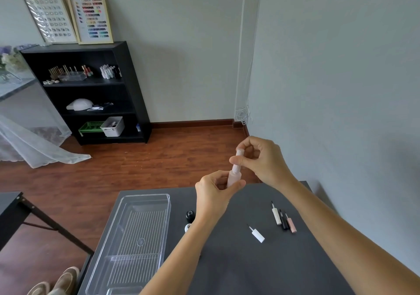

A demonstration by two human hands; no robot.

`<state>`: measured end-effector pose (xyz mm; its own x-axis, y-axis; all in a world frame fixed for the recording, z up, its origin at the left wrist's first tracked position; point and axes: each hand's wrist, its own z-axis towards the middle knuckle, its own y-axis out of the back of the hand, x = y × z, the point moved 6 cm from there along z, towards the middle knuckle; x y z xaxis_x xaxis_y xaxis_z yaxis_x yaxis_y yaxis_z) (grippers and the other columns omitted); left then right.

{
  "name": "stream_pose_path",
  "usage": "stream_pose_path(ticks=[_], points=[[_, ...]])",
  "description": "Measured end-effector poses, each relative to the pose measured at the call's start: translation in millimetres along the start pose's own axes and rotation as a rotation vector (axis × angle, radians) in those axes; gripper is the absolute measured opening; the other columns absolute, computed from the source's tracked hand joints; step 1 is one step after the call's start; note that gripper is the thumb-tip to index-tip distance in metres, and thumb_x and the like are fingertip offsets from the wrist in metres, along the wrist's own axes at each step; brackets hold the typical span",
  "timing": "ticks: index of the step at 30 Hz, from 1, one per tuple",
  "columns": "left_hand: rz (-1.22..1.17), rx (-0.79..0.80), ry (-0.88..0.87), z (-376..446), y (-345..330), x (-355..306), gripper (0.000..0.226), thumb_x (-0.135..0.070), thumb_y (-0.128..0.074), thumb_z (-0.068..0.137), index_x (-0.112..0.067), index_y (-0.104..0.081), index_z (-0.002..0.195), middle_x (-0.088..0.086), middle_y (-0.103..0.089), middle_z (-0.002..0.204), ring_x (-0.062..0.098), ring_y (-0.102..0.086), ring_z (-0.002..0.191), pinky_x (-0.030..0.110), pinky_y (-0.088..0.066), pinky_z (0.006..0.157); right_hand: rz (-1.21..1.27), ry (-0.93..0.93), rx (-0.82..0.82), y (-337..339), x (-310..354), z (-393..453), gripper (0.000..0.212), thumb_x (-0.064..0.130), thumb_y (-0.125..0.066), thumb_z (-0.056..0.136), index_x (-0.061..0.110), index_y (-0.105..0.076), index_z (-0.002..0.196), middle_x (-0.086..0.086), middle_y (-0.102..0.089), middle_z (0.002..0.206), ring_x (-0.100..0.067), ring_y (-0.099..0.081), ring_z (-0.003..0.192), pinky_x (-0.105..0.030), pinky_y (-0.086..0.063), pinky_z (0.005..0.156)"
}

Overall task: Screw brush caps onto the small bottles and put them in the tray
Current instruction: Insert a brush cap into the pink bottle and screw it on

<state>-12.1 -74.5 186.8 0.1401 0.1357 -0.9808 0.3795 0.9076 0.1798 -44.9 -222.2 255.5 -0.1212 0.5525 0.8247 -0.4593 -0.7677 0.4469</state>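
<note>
My left hand (pixel 213 194) grips a small pale pink bottle (pixel 234 177), held up above the far edge of the dark table (pixel 261 267). My right hand (pixel 261 158) pinches the pale brush cap (pixel 238 157) that sits on the bottle's neck. A clear plastic tray (pixel 127 244) lies on the table's left side with nothing in it. A black bottle (pixel 190 215) and a white bottle (pixel 187 227) stand by my left forearm, partly hidden. Loose brush caps lie to the right: a white one (pixel 258 235), another white one (pixel 276 215), a black one (pixel 283 221) and a pink one (pixel 291 224).
A grey wall runs close along the table's right side. Past the far edge is wooden floor and a black shelf unit (pixel 91 90). Another table's corner (pixel 11 204) is at the left, and shoes (pixel 56 283) show below the tray.
</note>
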Motion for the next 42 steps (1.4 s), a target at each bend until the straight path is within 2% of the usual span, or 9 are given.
stream_pose_path(ticks=[4, 10, 14, 19, 23, 27, 32, 37, 42], points=[[0.015, 0.012, -0.007, 0.1, -0.9, 0.0, 0.015, -0.032, -0.085, 0.075, -0.027, -0.079, 0.088, -0.013, -0.077, 0.075, 0.001, -0.072, 0.069, 0.008, -0.051, 0.061, -0.200, -0.010, -0.028, -7.5, -2.8, -1.7, 0.047, 0.055, -0.077, 0.068, 0.019, -0.052, 0.082, 0.004, -0.061, 0.071, -0.005, -0.051, 0.059, -0.012, -0.044, 0.055], [0.010, 0.001, 0.017, -0.2, 1.7, 2.1, 0.018, -0.031, -0.086, 0.074, -0.027, -0.079, 0.090, -0.014, -0.077, 0.076, -0.002, -0.070, 0.068, 0.006, -0.049, 0.060, 0.160, -0.068, 0.308, -17.6, -10.3, -9.4, 0.045, 0.027, -0.054, 0.098, 0.023, -0.044, 0.142, 0.005, -0.057, 0.139, -0.004, -0.054, 0.127, -0.025, -0.046, 0.104], [0.007, 0.000, 0.012, -1.2, 1.5, 2.2, 0.017, -0.028, -0.086, 0.074, -0.027, -0.079, 0.090, -0.016, -0.077, 0.076, -0.003, -0.071, 0.069, 0.004, -0.047, 0.058, 0.215, -0.051, 0.194, -10.1, -7.5, -8.2, 0.026, 0.005, -0.063, 0.092, 0.014, -0.067, 0.117, -0.002, -0.075, 0.104, -0.012, -0.073, 0.098, -0.035, -0.058, 0.090], [0.022, 0.014, 0.021, -3.9, -2.0, 3.0, 0.018, -0.029, -0.086, 0.074, -0.026, -0.079, 0.090, -0.015, -0.077, 0.075, -0.003, -0.070, 0.067, 0.005, -0.047, 0.058, -0.054, -0.070, -0.011, -2.7, -8.8, -6.2, 0.034, 0.039, -0.085, 0.069, 0.017, -0.062, 0.080, 0.001, -0.069, 0.073, -0.012, -0.062, 0.063, -0.031, -0.057, 0.066], [0.025, 0.009, 0.017, -3.6, -0.6, 2.8, 0.017, -0.030, -0.086, 0.075, -0.024, -0.079, 0.090, -0.013, -0.077, 0.074, -0.003, -0.069, 0.064, 0.006, -0.046, 0.056, -0.133, -0.082, 0.054, -10.8, -12.9, -8.5, 0.052, 0.058, -0.070, 0.070, 0.019, -0.055, 0.101, 0.003, -0.066, 0.092, -0.009, -0.063, 0.081, -0.023, -0.057, 0.074], [0.017, 0.002, 0.027, -3.5, 2.5, 4.1, 0.020, -0.031, -0.086, 0.074, -0.025, -0.079, 0.092, -0.014, -0.077, 0.076, -0.005, -0.069, 0.064, 0.006, -0.046, 0.055, 0.228, -0.094, 0.292, -21.2, -17.0, -13.6, 0.051, 0.024, -0.059, 0.095, 0.019, -0.044, 0.143, 0.004, -0.057, 0.139, -0.004, -0.053, 0.128, -0.021, -0.046, 0.104], [0.019, 0.004, 0.013, -1.9, 2.2, 3.6, 0.020, -0.029, -0.086, 0.074, -0.025, -0.079, 0.092, -0.014, -0.077, 0.077, -0.003, -0.070, 0.069, 0.004, -0.047, 0.059, 0.304, -0.076, 0.180, -13.1, -13.8, -11.1, 0.031, 0.002, -0.066, 0.089, 0.014, -0.068, 0.118, -0.002, -0.076, 0.105, -0.016, -0.073, 0.098, -0.036, -0.058, 0.090], [0.026, 0.018, 0.017, -2.9, -1.3, 5.5, 0.015, -0.029, -0.086, 0.074, -0.026, -0.079, 0.087, -0.015, -0.076, 0.073, -0.005, -0.068, 0.062, 0.005, -0.045, 0.054, 0.020, -0.091, -0.021, -5.7, -14.1, -5.8, 0.032, 0.035, -0.088, 0.065, 0.019, -0.066, 0.079, 0.002, -0.072, 0.072, -0.011, -0.066, 0.062, -0.034, -0.061, 0.067], [0.033, 0.023, 0.001, -0.8, -1.6, 4.0, 0.015, -0.029, -0.085, 0.075, -0.026, -0.079, 0.088, -0.015, -0.077, 0.074, -0.003, -0.070, 0.065, 0.006, -0.046, 0.056, -0.104, -0.105, 0.038, -15.1, -16.9, -5.1, 0.051, 0.059, -0.075, 0.067, 0.024, -0.052, 0.095, 0.010, -0.061, 0.085, -0.003, -0.057, 0.071, -0.020, -0.052, 0.067]])
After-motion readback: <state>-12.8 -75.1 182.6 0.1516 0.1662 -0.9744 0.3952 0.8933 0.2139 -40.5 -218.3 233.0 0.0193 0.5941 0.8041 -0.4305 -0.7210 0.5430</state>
